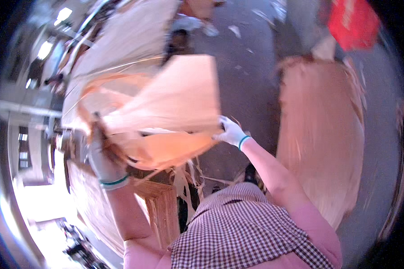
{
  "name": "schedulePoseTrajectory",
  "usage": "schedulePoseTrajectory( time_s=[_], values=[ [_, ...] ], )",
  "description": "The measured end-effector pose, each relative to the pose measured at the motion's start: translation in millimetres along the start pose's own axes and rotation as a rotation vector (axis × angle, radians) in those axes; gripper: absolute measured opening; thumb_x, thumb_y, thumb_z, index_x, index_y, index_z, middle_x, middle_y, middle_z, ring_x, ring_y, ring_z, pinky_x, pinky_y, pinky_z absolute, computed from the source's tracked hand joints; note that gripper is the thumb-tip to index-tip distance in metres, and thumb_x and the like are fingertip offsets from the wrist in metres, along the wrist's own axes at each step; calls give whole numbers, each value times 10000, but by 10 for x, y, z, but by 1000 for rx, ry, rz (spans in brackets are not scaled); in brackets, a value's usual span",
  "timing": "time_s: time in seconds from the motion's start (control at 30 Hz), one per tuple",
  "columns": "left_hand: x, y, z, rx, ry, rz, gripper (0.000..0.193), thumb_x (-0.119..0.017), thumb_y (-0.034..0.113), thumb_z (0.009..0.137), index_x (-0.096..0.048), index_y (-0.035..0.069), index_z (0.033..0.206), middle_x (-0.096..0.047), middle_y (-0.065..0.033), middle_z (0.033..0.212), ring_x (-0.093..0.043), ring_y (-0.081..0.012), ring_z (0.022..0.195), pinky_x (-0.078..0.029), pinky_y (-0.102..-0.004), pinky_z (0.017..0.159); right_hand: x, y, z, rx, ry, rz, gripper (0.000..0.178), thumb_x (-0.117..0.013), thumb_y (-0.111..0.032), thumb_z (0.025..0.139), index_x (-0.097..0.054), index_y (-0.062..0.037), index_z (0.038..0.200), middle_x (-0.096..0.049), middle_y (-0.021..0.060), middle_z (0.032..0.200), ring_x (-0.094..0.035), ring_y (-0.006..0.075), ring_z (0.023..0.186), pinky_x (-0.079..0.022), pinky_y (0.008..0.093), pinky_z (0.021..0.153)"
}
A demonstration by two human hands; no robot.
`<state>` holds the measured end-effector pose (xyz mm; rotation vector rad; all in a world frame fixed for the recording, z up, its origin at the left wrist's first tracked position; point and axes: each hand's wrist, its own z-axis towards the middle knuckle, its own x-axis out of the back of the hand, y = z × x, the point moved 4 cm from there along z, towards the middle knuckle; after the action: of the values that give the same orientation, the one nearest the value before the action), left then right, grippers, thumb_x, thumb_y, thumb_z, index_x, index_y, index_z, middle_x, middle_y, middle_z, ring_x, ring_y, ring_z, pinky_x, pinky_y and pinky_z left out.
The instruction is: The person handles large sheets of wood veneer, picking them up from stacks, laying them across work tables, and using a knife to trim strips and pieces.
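A thin, pale wood veneer sheet [179, 96] is stretched between my hands, bent and with its far corner raised. My right hand [231, 133], in a white glove with a green cuff, pinches the right edge of the veneer. At the left end, my left hand [107, 157] grips the sheet; its glove is darkened at the fingers and smeared by motion. Beneath, an orange-lit layer of veneer [175, 148] curves down with ragged edges. Whether it belongs to the same sheet I cannot tell.
On the right lies a long stack of veneer [321, 134]. Another veneer stack [164, 208] stands close on my left, with torn strips [184, 186] hanging beside it. Pale sheets [125, 36] spread at the far left. A red object [353, 24] is at the far right. Scraps litter the grey floor [251, 67].
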<state>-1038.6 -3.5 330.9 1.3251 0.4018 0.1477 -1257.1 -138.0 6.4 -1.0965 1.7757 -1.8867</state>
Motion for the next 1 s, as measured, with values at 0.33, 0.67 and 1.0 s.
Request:
schedulePoseTrajectory(
  time_s=[0.33, 0.67, 1.0],
  values=[
    [2126, -657, -1103, 85, 608, -3, 462, -548, 209, 930, -410, 13, 1325, -548, -106, 1207, -555, -192, 1067, -460, -321, 919, -220, -113, 71, -123, -10, -624, 354, -572, -312, 754, -669, -70, 993, -642, 209, 981, -620, 378, 922, -498, 440, 768],
    [4420, -2608, -3782, 1312, -39, 1059, 658, -534, 497, 850, -478, 43, 1324, -469, -158, 1370, -461, -328, 1237, -382, -383, 1010, 1817, -809, -996, -396, 830, -1054, 300, -584, -267, 806, -644, 12, 900, -633, 257, 889, -616, 423, 852, -481, 478, 693],
    [4294, -1566, -1850, 665, 72, 754, 368, -558, 264, 905, -610, -16, 1139, -664, -117, 1067, -620, -205, 966, -472, -306, 876, 75, -3647, 592, 236, 730, -1170, 286, -590, -134, 807, -611, -43, 1078, -629, 184, 1049, -599, 360, 948, -480, 415, 817]
  ],
)
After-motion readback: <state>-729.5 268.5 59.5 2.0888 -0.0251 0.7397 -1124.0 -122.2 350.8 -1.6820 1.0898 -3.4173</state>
